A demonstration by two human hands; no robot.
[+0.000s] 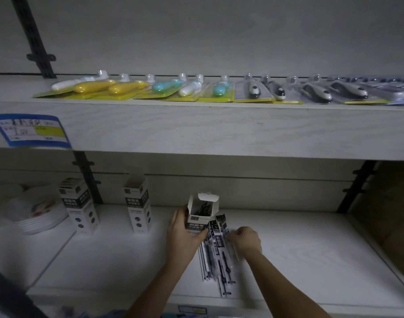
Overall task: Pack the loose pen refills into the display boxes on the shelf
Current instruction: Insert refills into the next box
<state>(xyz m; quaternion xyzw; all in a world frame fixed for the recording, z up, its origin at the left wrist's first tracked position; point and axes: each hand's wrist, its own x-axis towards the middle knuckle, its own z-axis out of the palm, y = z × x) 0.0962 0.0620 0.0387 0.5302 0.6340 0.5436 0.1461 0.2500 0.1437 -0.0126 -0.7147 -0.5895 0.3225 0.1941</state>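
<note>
1. Two bare forearms reach in from the near edge of the lower shelf [311, 244], a pale board in dim light.
2. Loose pen refills [219, 253] in flat black-and-white sleeves lie in a fanned pile near the front edge, about midway along it, between the two hands.
3. Wrapped around an open display box [202, 214], the left hand [185, 232] grips its lower half and holds it upright just behind the pile; the top flap is up and dark refills show inside.
4. Curled over the right side of the pile, the right hand [245, 239] has its fingertips touching a refill sleeve; whether it actually pinches one I cannot tell.
5. Two more display boxes [138, 203] stand upright further left, toward the back edge, well apart from each other.
6. White plates [39, 216] sit stacked at the far left end.
7. Carded packs [173, 90] line the upper shelf [219, 131], with a blue price label [31, 130] on its front edge at the left.
</note>
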